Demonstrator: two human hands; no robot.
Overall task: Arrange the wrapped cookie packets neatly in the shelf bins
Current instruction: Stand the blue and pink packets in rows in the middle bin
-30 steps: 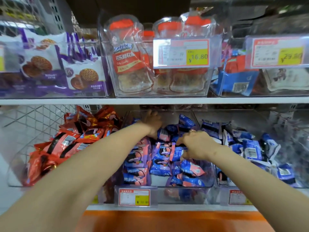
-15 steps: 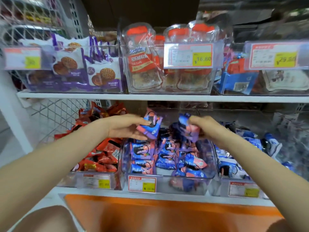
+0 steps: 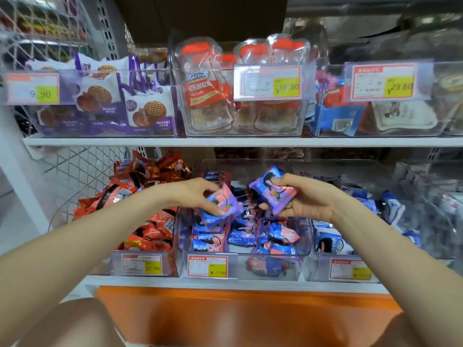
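Glossy, crinkled pink-purple cookie packet [image 3: 221,207] pinched in left grip [image 3: 196,194], pillow-shaped second packet [image 3: 271,194] pinched in right grip [image 3: 304,202], above clear plastic bin [image 3: 304,249], both lifted out since a second ago

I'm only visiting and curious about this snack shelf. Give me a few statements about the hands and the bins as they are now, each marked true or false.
1. The left hand pinches a pink-and-purple packet, and the right hand grips a second packet. True.
2. Both packets are held over the middle bin on the lower shelf. True.
3. The bin to its left holds blue packets. False: it holds red packets.
4. The two held packets are pressed together. False: a gap shows between them.
5. The tag on the bin directly above reads 29.80. False: that price tag reads 16.80.
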